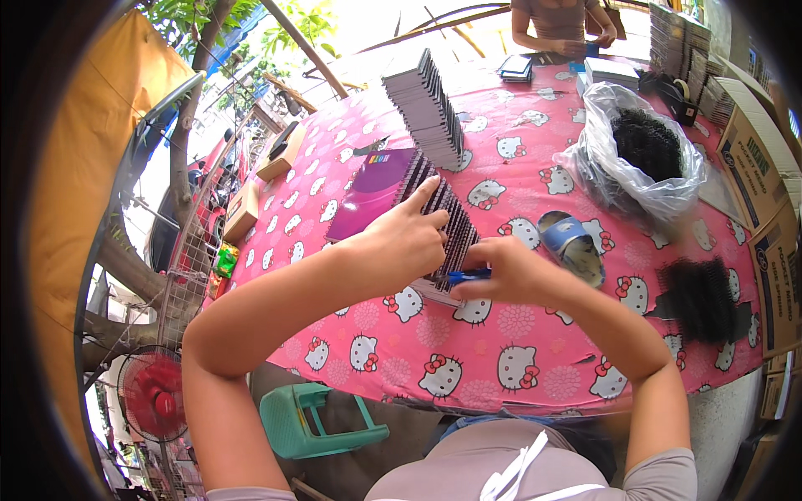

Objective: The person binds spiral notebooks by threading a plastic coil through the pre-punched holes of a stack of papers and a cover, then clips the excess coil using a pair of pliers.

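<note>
Left hand (409, 238) pressing on black spiral bindings (447, 230), right hand (501, 271) gripping blue tool (468, 275), pink tablecloth (468, 351)

bare forearms, short sleeves, seemingly beige-grey

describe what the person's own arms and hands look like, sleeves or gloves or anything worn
Both forearms come in bare from the lower edge. The left hand and right hand wear no gloves, and no rings, watch or bracelets show. Short greyish-mauve sleeves end at the upper arms, seen at the bottom corners of the view.
</note>
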The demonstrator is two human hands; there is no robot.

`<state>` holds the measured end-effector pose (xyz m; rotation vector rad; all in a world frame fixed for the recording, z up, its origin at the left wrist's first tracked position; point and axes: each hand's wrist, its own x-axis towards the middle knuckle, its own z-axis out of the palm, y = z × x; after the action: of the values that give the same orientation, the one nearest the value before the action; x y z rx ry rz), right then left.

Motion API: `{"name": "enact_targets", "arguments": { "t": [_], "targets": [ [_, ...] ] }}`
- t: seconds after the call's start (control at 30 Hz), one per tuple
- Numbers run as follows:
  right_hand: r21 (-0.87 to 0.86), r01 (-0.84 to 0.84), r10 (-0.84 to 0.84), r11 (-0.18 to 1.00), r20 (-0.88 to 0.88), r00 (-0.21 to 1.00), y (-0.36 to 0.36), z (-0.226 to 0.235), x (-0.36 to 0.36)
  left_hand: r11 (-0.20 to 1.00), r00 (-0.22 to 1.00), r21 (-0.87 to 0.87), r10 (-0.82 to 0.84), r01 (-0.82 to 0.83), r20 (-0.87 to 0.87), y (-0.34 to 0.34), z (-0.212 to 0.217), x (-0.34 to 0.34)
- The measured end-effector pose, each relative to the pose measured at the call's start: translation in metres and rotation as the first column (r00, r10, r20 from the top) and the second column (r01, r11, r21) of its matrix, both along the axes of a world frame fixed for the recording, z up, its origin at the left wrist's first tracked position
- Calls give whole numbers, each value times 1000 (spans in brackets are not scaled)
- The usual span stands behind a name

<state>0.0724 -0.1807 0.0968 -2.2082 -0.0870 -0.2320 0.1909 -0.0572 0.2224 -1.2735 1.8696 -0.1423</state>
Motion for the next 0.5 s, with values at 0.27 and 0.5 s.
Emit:
{"name": "enact_targets", "arguments": {
  "t": [0.27,0.5],
  "targets": [
    [63,17,-11,998,-100,995,0,-8,-5,985,995,144,94,-95,9,-8,-7,-8],
    [-302,268,-92,915,489,867,2,-39,-13,988,996,133,77,-83,51,-7,-15,-1]
  ]
}}
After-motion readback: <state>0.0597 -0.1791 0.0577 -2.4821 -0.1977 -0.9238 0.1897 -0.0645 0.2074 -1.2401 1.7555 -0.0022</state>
